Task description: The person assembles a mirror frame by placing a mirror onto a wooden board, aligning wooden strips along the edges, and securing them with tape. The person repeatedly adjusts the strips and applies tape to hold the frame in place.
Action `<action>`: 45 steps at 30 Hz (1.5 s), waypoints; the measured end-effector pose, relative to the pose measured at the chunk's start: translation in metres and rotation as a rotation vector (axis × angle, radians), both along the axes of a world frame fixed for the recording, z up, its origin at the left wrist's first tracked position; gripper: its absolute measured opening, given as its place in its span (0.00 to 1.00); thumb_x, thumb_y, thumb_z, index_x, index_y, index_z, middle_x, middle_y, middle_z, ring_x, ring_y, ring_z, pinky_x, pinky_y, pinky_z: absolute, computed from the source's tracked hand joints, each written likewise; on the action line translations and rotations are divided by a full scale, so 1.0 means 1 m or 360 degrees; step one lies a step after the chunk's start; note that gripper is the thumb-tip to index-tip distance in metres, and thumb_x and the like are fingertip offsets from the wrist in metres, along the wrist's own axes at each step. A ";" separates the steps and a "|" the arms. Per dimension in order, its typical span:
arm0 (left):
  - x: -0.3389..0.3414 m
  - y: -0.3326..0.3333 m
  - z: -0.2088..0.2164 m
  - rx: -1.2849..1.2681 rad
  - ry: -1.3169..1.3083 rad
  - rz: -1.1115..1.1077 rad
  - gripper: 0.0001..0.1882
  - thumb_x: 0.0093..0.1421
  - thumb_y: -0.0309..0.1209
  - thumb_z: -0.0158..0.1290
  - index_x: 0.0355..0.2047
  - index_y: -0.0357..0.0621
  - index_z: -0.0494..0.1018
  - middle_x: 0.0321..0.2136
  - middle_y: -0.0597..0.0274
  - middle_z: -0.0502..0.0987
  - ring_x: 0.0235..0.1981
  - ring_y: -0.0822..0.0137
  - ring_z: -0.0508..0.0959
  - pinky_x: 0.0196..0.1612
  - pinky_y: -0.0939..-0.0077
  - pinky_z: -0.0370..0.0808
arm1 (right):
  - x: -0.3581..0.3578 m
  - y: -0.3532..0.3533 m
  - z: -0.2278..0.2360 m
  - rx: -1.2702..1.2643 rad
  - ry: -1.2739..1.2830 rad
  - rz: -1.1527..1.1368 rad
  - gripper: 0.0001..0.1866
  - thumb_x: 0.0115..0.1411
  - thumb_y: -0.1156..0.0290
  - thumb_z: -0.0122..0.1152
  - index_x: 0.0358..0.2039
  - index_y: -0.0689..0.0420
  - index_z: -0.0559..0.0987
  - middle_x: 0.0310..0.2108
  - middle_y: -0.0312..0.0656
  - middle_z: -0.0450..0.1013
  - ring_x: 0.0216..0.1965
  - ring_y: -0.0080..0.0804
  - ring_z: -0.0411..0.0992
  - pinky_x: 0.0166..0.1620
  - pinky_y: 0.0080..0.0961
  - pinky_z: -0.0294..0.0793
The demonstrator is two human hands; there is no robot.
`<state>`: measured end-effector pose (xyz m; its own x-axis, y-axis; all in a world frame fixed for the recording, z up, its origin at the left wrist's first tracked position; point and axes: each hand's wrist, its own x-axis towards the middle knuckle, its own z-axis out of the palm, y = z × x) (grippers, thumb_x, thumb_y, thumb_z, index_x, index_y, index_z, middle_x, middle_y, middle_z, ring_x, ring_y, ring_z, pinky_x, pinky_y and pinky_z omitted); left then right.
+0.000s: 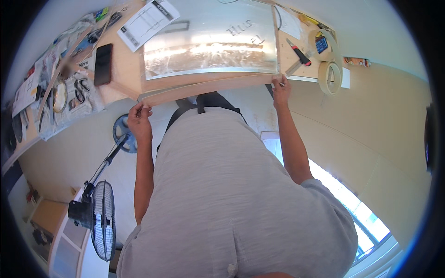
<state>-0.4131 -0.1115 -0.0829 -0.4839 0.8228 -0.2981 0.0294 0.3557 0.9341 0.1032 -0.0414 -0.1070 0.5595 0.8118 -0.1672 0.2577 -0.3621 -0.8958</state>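
A long, thin tan strip (204, 88) stretches along the near edge of a shiny metal-like sheet (208, 51) on the worktable. Whether it is tape or thin wood I cannot tell. My left hand (140, 118) pinches its left end, close to the table's front edge. At the sheet's near right corner, my right hand (281, 91) closes its fingertips on the other end. Both forearms reach forward on either side of my body. A rolled ring of pale tape (329, 78) and a red-and-black utility knife (299, 52) are nearest to my right hand.
Left on the table lie a black phone (103, 64), a printed paper sheet (147, 24), scissors (81, 90) and crumpled newspaper. A calculator (321, 43) sits at the right, with a tube (357, 61) beyond. On the floor to my left stands a fan (103, 220).
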 end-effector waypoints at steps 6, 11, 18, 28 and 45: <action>-0.002 0.016 0.010 0.0008 0.0125 -0.0063 0.14 0.66 0.26 0.56 0.49 0.28 0.74 0.36 0.52 0.82 0.35 0.68 0.82 0.39 0.76 0.81 | 0.016 0.003 -0.019 -0.0120 -0.0208 0.0038 0.31 0.61 0.59 0.68 0.57 0.69 0.74 0.47 0.52 0.69 0.43 0.38 0.73 0.48 0.33 0.74; 0.000 0.027 0.014 0.0061 0.0112 -0.0052 0.15 0.66 0.27 0.56 0.49 0.27 0.74 0.39 0.51 0.81 0.36 0.67 0.82 0.40 0.76 0.81 | 0.029 0.002 -0.031 -0.0156 -0.0317 0.0116 0.32 0.61 0.57 0.68 0.58 0.68 0.75 0.48 0.56 0.68 0.44 0.43 0.72 0.53 0.36 0.72; 0.001 0.026 0.014 0.0004 0.0203 -0.0079 0.17 0.65 0.27 0.57 0.50 0.27 0.73 0.39 0.53 0.79 0.35 0.68 0.82 0.40 0.76 0.81 | 0.029 -0.002 -0.034 0.0063 -0.0781 0.0202 0.30 0.60 0.62 0.69 0.55 0.75 0.75 0.33 0.42 0.75 0.30 0.25 0.72 0.35 0.24 0.74; -0.009 0.047 0.006 -0.0074 0.0210 -0.0184 0.20 0.65 0.28 0.58 0.52 0.25 0.72 0.41 0.51 0.78 0.36 0.67 0.81 0.40 0.75 0.81 | 0.007 -0.011 -0.020 0.0082 -0.0456 0.0037 0.31 0.58 0.63 0.71 0.58 0.67 0.73 0.48 0.51 0.67 0.41 0.37 0.73 0.45 0.31 0.76; 0.101 0.268 0.070 0.0717 0.1359 -0.1430 0.15 0.61 0.25 0.58 0.48 0.34 0.77 0.47 0.46 0.78 0.48 0.48 0.79 0.52 0.59 0.76 | -0.049 -0.008 0.005 0.0286 0.0761 -0.0633 0.30 0.65 0.72 0.64 0.64 0.62 0.64 0.50 0.46 0.66 0.43 0.32 0.78 0.38 0.25 0.85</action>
<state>-0.3122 0.1568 -0.0133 0.3816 0.9003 0.2094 0.7260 -0.4321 0.5349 0.0543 -0.0493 -0.1021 0.7208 0.5962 -0.3534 -0.3080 -0.1813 -0.9340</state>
